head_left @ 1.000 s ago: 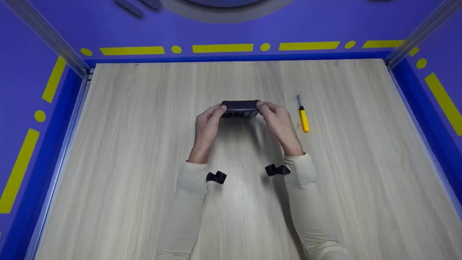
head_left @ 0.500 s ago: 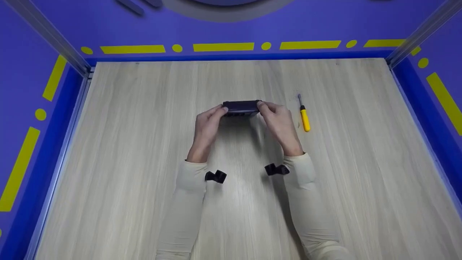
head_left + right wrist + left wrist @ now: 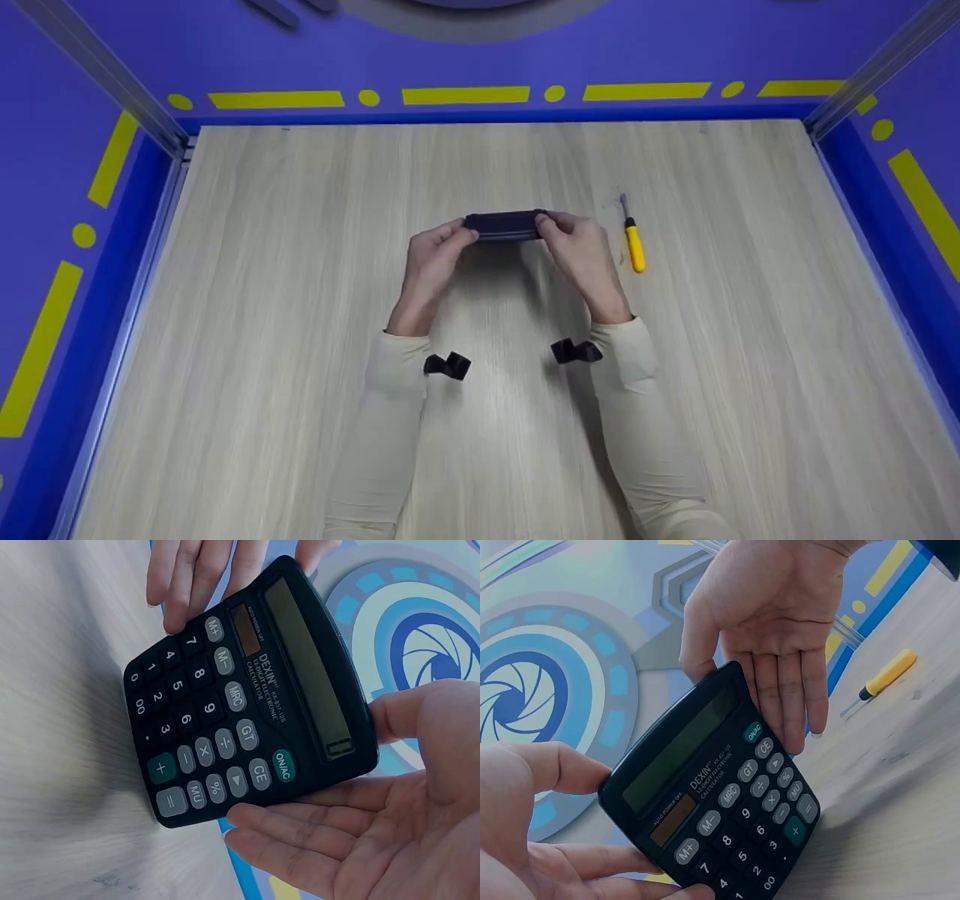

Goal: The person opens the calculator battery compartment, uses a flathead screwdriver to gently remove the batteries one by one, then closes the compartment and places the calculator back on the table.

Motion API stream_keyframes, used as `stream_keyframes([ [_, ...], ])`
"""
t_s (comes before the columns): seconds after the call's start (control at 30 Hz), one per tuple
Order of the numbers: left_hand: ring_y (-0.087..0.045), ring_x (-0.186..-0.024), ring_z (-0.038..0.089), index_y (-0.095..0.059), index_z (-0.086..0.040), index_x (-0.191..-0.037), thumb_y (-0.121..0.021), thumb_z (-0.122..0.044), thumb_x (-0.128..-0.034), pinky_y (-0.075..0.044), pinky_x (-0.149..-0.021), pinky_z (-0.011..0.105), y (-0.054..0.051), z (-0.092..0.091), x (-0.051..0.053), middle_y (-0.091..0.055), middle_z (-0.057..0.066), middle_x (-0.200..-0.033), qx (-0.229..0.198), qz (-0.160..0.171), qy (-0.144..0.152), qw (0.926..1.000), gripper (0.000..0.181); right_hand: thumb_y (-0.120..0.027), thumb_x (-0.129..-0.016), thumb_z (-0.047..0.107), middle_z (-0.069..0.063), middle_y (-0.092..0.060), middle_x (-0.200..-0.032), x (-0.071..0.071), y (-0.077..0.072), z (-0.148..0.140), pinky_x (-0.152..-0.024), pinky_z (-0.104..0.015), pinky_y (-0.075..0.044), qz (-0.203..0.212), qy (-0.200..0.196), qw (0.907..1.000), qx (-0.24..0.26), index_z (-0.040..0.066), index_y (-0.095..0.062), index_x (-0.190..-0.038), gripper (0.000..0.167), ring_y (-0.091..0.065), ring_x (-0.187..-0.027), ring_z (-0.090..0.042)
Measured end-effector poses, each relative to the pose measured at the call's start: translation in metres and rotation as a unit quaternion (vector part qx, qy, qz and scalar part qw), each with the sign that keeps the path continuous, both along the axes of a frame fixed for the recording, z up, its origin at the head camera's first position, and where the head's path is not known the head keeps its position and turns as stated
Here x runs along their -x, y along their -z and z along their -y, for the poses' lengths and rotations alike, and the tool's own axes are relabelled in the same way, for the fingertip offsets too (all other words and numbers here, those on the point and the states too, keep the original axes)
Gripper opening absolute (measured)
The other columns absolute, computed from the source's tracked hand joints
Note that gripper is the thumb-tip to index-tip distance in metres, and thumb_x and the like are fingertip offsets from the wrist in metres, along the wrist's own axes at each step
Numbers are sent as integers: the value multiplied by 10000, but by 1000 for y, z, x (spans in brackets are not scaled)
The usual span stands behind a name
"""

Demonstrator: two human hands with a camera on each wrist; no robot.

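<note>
A black calculator is held up off the table between both hands, its top edge and one dark side showing in the head view. Its grey and green keys face the wrist cameras, and a 0 shows on its display in the right wrist view. My left hand grips one side, thumb at the top corner and fingers along the edge. On the opposite side my right hand pinches the other top corner, its other fingers stretched along the calculator's side and back. A yellow screwdriver lies right of my right hand.
The calculator is above a light wood-grain table. Blue panels with yellow marks stand along its back and sides. Black camera mounts stick out at both wrists. Small dark specks lie near the screwdriver's tip.
The calculator has tilted in both hands: its keys, partly visible from the head a second ago, are now out of that view, and more of its dark side shows. The screwdriver stays put.
</note>
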State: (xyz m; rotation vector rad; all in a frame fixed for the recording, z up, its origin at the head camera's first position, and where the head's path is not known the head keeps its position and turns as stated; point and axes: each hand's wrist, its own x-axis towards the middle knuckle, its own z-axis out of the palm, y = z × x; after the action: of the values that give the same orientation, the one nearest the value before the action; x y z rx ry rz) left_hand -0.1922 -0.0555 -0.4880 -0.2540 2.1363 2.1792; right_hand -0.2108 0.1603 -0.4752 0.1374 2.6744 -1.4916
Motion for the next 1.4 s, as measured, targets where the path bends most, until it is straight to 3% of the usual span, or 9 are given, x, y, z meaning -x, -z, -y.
stream_keyframes([
  [0.1, -581, -1329, 227, -730, 64, -1272, -687, -143, -954, -477, -1078, 356, 0, -1, 1, -635, 166, -1454, -100, 86, 29, 9999, 381, -596, -1060, 368, -115, -753, -1251, 1, 0, 1, -946, -428, -563, -7, -55, 10000, -67, 44, -722, -1366, 462, -689, -1114, -243],
  [0.23, -639, -1285, 262, -596, 134, -1403, -703, -58, -952, -505, -1081, 333, 1, -2, 3, -668, 242, -1366, -458, 225, 19, 9987, 502, -634, -1054, 342, -132, -753, -1222, 3, 1, -1, -949, -426, -561, -26, -215, 9996, -188, 22, -729, -1339, 439, -693, -1100, -256],
  [0.4, -638, -1229, 245, -639, 153, -1340, -738, -38, -936, -502, -1048, 299, 5, -2, 5, -688, 253, -1310, -646, 297, -87, 9974, 458, -684, -1036, 314, -155, -743, -1227, 6, 5, -5, -953, -419, -548, 90, -323, 9991, -247, 4, -738, -1310, 417, -673, -1109, -278],
  [0.57, -726, -1006, 217, -637, 155, -1345, -748, -44, -934, -590, -924, 357, 10, -1, 7, -718, 250, -1238, -783, 544, -91, 9954, 470, -724, -1021, 266, -172, -736, -1243, 11, 9, -11, -923, -374, -532, 341, -344, 9986, -189, -9, -750, -1285, 382, -652, -1124, -286],
  [0.8, -774, -840, 194, -655, 149, -1323, -735, -7, -954, -640, -715, 282, 17, 5, 12, -765, 234, -1072, -1018, 651, -177, 9925, 409, -740, -1022, 222, -159, -740, -1155, 14, 15, -19, -868, -355, -596, 900, -245, 9940, 578, -4, -760, -1237, 313, -700, -951, -213],
  [0.9, -773, -835, 208, -658, 136, -1327, -727, 10, -951, -640, -685, 285, 22, 7, 13, -769, 218, -1047, -1049, 710, -289, 9915, 403, -754, -1015, 198, -169, -731, -1132, 16, 19, -20, -865, -430, -631, 1149, -227, 9885, 957, -5, -736, -1268, 325, -732, -875, -214],
  [1.03, -772, -861, 241, -641, 127, -1351, -724, 16, -947, -643, -677, 297, 28, 9, 15, -761, 220, -1060, -1095, 790, -411, 9900, 426, -773, -1001, 198, -169, -726, -1140, 18, 24, -23, -822, -440, -645, 1349, -210, 9824, 1273, -3, -699, -1326, 390, -732, -830, -202],
  [1.23, -761, -911, 240, -620, 104, -1384, -733, 21, -944, -640, -658, 288, 33, 10, 17, -727, 230, -1218, -1060, 958, -303, 9893, 462, -791, -986, 210, -175, -706, -1224, 21, 31, -26, -738, -354, -639, 1562, -286, 9756, 1519, 4, -638, -1416, 501, -713, -895, -222],
  [1.4, -767, -913, 230, -607, 98, -1398, -743, 40, -940, -643, -682, 297, 37, 11, 18, -712, 226, -1261, -1088, 1069, -196, 9881, 482, -796, -977, 207, -170, -687, -1273, 23, 35, -27, -769, -352, -638, 1694, -338, 9715, 1622, 17, -605, -1457, 551, -702, -972, -239],
])
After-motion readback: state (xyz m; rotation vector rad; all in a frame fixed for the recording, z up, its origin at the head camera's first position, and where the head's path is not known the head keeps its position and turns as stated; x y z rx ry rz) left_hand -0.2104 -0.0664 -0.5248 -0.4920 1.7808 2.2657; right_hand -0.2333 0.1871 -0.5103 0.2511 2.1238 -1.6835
